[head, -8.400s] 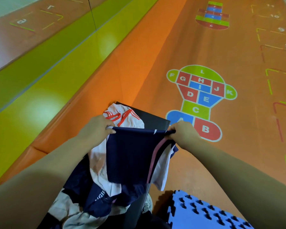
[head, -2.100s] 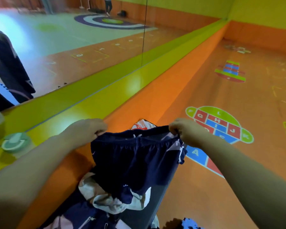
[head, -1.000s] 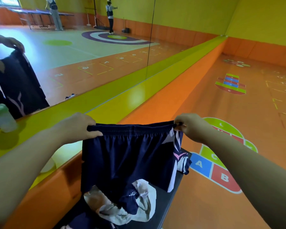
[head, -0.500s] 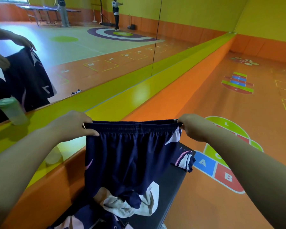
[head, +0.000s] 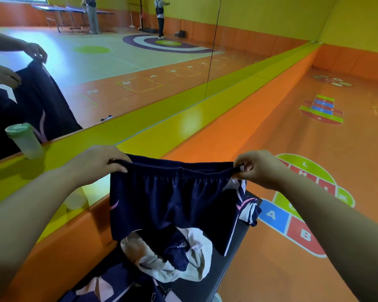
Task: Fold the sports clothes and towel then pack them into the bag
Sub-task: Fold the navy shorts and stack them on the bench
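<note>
A pair of navy sports shorts [head: 170, 199] with pink and white trim hangs spread out in front of me. My left hand [head: 96, 164] grips the left end of its elastic waistband. My right hand [head: 255, 168] pinches the right end. Below the shorts lies a crumpled pile of white and navy clothes [head: 179, 260] on a black bench [head: 234, 256]. More navy and pink fabric [head: 114, 286] sits at the near end of the bench. No bag or towel can be told apart in view.
A yellow-green ledge [head: 140, 125] runs along a wall mirror on the left, with a pale green bottle [head: 24, 140] standing on it. An orange padded wall base [head: 216, 138] borders the bench. The orange floor on the right carries a lettered hopscotch [head: 301, 205].
The shorts have been lifted off the pile and stretched wide by the waistband. My head has tilted up, bringing the mirror and hall into view. In the last half second little has moved.
</note>
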The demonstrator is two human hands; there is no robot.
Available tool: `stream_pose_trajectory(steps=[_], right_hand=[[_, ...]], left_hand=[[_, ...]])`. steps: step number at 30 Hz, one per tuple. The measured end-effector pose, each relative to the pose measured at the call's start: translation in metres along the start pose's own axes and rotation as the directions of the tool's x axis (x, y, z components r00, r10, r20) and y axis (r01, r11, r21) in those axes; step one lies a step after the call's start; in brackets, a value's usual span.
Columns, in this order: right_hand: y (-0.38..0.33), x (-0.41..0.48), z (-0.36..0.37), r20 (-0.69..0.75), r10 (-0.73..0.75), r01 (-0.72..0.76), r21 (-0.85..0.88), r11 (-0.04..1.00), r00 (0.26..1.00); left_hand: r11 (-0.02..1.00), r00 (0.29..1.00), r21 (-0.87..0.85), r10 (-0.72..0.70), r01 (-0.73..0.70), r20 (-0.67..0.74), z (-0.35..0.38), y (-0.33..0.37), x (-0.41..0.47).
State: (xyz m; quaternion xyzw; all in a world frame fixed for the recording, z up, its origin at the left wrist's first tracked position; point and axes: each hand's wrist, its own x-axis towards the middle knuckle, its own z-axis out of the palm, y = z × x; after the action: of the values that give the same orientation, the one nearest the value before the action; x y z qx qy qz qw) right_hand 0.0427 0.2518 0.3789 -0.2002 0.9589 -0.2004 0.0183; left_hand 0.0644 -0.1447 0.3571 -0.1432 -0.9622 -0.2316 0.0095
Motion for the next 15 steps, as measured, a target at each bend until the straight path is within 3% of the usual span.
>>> stream_pose_trajectory(steps=[3,6,9,12,15], right_hand=[[0.005,0.0,0.0,0.035,-0.022,0.024,-0.064,0.998,0.999],[0.013,-0.003,-0.002,-0.007,0.045,-0.045,-0.043,0.998,0.999],[0.018,-0.008,-0.003,-0.048,0.119,-0.115,0.084,0.99,0.992],[0.021,-0.01,0.002,-0.052,0.194,-0.176,0.235,0.956,0.98],[0.025,-0.007,0.01,-0.042,0.284,-0.232,0.467,0.853,0.958]], left_hand=[[1.0,1.0,0.006,0.019,-0.019,0.019,0.001,0.003,0.001],[0.998,1.0,0.065,0.006,-0.007,0.013,-0.002,0.003,0.002],[0.997,1.0,0.069,-0.021,0.022,-0.014,-0.003,0.006,-0.001],[0.993,0.993,-0.038,-0.116,0.114,-0.034,0.002,0.012,-0.003],[0.96,0.976,-0.183,-0.218,0.211,-0.022,0.011,0.018,0.0]])
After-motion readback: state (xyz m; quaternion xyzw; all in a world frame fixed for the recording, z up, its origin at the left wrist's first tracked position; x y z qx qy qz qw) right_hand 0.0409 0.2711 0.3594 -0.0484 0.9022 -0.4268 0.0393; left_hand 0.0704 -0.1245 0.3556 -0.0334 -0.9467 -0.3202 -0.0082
